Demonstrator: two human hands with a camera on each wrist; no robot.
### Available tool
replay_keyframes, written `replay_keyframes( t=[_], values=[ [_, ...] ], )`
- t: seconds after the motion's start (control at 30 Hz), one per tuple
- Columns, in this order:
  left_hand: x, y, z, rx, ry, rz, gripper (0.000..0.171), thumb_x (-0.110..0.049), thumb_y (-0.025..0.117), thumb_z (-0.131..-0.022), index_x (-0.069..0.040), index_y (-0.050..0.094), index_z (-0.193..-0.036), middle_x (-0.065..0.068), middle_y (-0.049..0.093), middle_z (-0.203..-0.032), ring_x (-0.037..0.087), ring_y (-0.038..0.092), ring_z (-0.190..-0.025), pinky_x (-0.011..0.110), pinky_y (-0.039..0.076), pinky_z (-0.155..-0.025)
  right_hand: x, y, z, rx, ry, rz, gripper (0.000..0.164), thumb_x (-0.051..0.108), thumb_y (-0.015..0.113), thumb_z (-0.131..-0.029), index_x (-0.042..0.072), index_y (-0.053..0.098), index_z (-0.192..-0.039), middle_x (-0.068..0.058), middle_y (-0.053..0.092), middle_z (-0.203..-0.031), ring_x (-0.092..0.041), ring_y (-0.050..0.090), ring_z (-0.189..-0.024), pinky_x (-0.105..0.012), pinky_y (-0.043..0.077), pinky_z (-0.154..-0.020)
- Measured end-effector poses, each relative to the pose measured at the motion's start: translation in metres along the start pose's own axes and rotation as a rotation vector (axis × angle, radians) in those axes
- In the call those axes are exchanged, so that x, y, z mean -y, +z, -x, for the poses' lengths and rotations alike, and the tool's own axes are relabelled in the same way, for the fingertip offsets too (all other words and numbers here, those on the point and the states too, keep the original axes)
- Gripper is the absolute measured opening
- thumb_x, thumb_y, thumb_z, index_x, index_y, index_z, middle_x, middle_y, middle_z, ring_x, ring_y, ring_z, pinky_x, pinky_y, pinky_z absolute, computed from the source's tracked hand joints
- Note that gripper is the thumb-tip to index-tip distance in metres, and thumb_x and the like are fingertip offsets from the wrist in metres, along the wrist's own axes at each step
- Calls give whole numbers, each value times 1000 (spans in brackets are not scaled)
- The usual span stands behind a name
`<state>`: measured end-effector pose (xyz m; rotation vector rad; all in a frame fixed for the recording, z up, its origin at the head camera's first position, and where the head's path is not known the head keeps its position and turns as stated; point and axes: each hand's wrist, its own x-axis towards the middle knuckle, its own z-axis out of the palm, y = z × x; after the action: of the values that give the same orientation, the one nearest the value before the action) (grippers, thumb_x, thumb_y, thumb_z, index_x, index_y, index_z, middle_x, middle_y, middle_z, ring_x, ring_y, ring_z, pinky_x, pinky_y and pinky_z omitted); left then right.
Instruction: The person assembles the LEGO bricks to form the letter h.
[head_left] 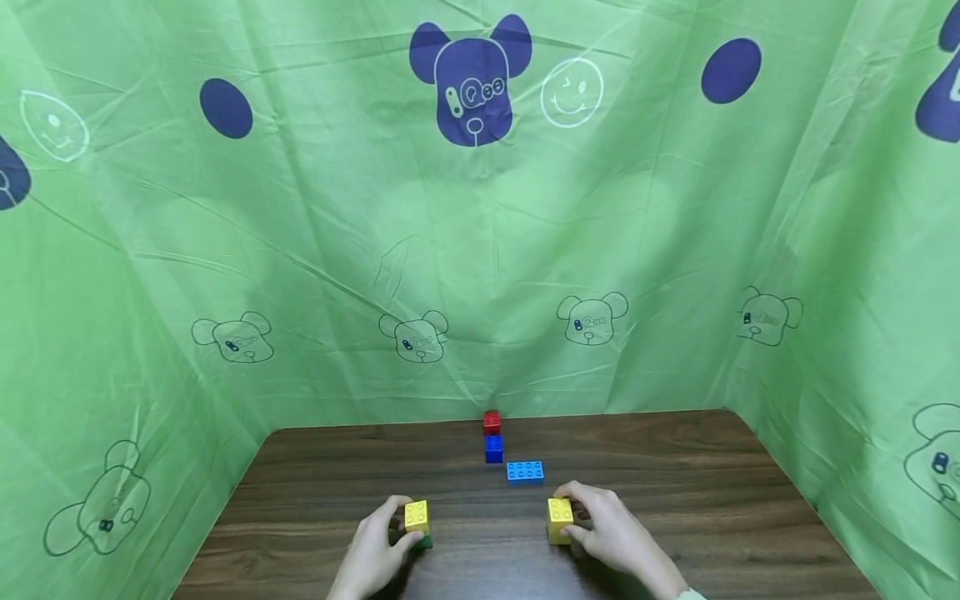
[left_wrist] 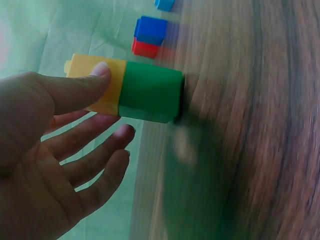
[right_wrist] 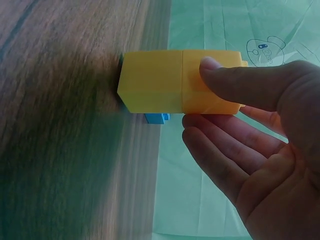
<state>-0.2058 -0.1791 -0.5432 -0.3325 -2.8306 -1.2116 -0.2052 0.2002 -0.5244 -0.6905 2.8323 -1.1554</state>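
Note:
My left hand (head_left: pixel 375 546) pinches a yellow brick (head_left: pixel 416 514) between thumb and fingers. That brick is stacked on a green brick (left_wrist: pixel 150 92), whose base meets the tabletop in the left wrist view. On the other side, my right hand (head_left: pixel 611 533) grips the upper of two stacked yellow bricks (head_left: pixel 558 522); the lower yellow brick (right_wrist: pixel 150 82) reaches down to the table. Both stacks are upright, with a gap between them. Beyond them lies a wide light-blue brick (head_left: pixel 525 472), touched by neither hand.
Farther back on the dark wooden table (head_left: pixel 337 467) are a blue brick (head_left: pixel 493 450) and, behind it, a red brick (head_left: pixel 491 422). A green cloth (head_left: pixel 480 250) with printed bear faces hangs behind the table and along both sides.

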Motion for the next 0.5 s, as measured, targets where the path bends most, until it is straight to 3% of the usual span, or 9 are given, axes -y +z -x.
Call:
replay_keyframes(
  t=[0.27,0.5],
  values=[
    [-17,15,-6,57,104,56,38,-22,79,-88,-14,62,-121,-4,70,-101,14,66,-91,28,53,-75,4,0,-2,19,10,-13,34,11,81,-86,16,65,-115,1,72,-107,-16,72,-93,-26,58,-75],
    [-35,37,-12,133,135,94,35,-25,79,-88,-17,63,-118,-5,67,-101,6,62,-88,26,53,-73,5,0,-1,35,18,-28,34,12,81,-85,14,65,-116,-2,72,-108,-19,71,-95,-28,58,-76]
  ],
)
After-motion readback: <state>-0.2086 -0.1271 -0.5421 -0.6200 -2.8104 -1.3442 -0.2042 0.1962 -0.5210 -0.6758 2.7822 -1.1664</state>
